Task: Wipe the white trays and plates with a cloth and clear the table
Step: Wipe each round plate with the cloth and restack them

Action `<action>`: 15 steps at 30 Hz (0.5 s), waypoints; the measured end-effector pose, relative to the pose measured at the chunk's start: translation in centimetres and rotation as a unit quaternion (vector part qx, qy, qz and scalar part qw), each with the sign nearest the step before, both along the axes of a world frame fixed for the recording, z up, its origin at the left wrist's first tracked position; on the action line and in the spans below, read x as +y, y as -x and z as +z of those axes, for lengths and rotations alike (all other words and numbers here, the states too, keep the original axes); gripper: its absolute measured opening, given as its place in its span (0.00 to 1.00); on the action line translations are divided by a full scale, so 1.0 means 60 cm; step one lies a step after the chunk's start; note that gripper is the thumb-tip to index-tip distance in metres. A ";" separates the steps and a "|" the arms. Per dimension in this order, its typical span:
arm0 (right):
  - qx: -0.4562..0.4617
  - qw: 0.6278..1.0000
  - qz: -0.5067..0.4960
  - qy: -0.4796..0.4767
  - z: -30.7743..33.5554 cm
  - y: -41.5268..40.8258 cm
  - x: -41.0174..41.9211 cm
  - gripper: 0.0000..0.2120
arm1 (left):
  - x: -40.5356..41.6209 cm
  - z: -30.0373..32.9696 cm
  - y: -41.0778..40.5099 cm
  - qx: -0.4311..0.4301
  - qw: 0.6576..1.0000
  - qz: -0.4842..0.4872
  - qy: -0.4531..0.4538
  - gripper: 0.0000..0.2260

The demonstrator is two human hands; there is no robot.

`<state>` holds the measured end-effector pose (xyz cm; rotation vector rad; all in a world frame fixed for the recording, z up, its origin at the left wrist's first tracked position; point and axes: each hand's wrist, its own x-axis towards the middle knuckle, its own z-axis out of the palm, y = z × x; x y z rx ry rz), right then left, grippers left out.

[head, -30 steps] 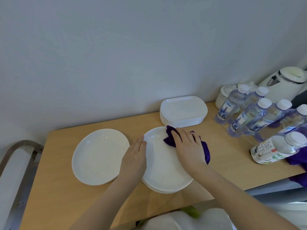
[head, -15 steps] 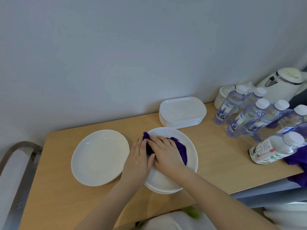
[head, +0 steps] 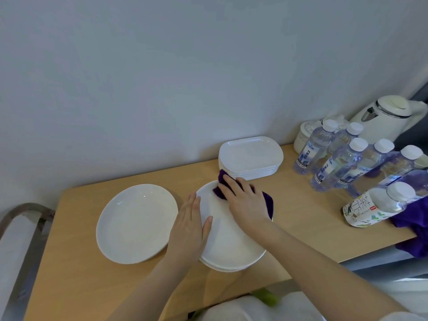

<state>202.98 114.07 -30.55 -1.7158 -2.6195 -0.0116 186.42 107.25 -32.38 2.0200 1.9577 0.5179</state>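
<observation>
Nearest the person: left hand (head: 191,230) flat on the left rim of the plate stack (head: 229,249), fingers (head: 193,205) extended and together, palm down, gripping nothing, just pressing the stack in place. Thumb lies on the top plate's surface.

Right hand (head: 246,202) sits on the far right part of the same top plate, fingers spread flat over the purple cloth (head: 266,200), pressing it down against the plate rather than clenching it. Cloth bunches out past the fingertips at the far rim and past the wrist on the right edge.

The stack is several round white plates, near the front edge of the wooden table (head: 76,274). A single round white plate (head: 136,223) lies just beside it on the left, apart from the hand.

Further back, touching distance from the cloth: stack of rectangular white trays (head: 251,156), against the wall.

Right side: group of water bottles (head: 335,163) standing upright, one tea bottle (head: 375,207) lying on its side near the table edge, second purple cloth (head: 412,228) draped off the right end. White kettle (head: 389,117) and a small white jar (head: 305,137) in the far right corner.
</observation>
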 end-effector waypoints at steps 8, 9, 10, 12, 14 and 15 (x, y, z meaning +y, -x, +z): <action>0.007 0.998 -0.061 0.024 0.006 -0.032 -0.059 0.22 | 0.000 -0.001 -0.003 0.012 1.000 0.013 0.009 0.26; 0.017 0.997 -0.048 0.057 0.001 -0.033 -0.064 0.22 | 0.000 -0.001 -0.003 0.012 1.000 0.013 0.011 0.26; 0.031 0.996 -0.030 0.082 0.002 -0.033 -0.068 0.22 | -0.001 0.000 -0.003 0.011 1.000 0.011 0.012 0.25; 0.063 0.991 0.021 0.114 0.008 -0.030 -0.077 0.23 | -0.001 0.003 -0.004 0.015 1.000 0.004 0.007 0.25; 0.089 0.984 0.083 0.132 0.012 -0.022 -0.089 0.23 | -0.002 0.008 -0.006 0.025 1.000 -0.005 -0.008 0.25; 0.097 0.979 0.112 0.141 0.013 -0.015 -0.096 0.22 | -0.003 0.010 -0.006 0.027 0.999 -0.008 -0.019 0.23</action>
